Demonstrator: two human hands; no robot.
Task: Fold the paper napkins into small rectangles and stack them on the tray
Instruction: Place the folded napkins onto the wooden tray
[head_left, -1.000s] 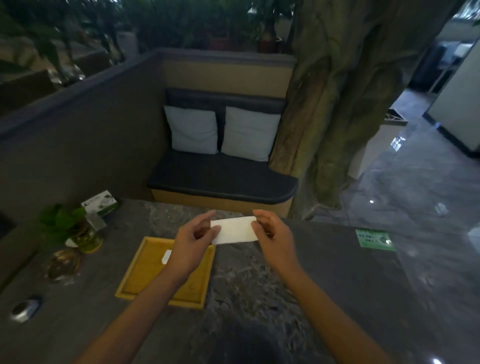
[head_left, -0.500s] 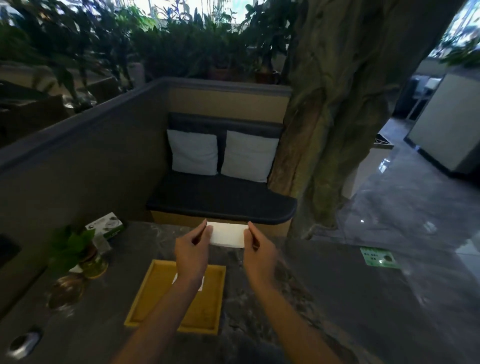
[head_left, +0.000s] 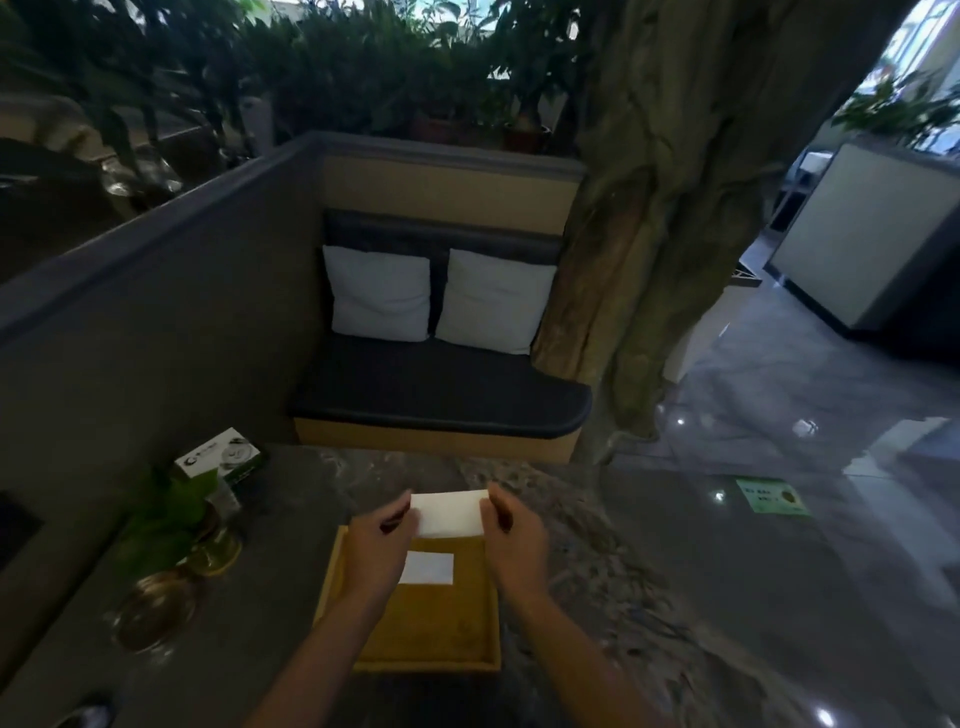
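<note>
Left hand (head_left: 375, 553): it pinches the left edge of the napkin (head_left: 450, 513) between thumb and fingers; it hides the left part of the tray.
Right hand (head_left: 515, 545): it pinches the right edge of the same napkin, the fingers curled round the paper.
Napkin: a white folded rectangle, held flat in the air between both hands, above the far end of the tray (head_left: 431, 623), at 12 o'clock from its middle.
Second napkin (head_left: 429, 568): a smaller white rectangle, it lies inside the tray, in its far half, just below the held one; perhaps it is more than one sheet, the view is too dim to tell.
Tray: yellow wood with a low rim, it stands on the dark stone table (head_left: 597, 597).
Plant (head_left: 166, 514): at 9 o'clock from the tray, in a glass pot, near the wall.
Box (head_left: 221, 457): white and green, at 10 o'clock from the tray, behind the plant.
Bench (head_left: 441, 395): at 12 o'clock, beyond the table, with two white cushions (head_left: 382, 293).
</note>
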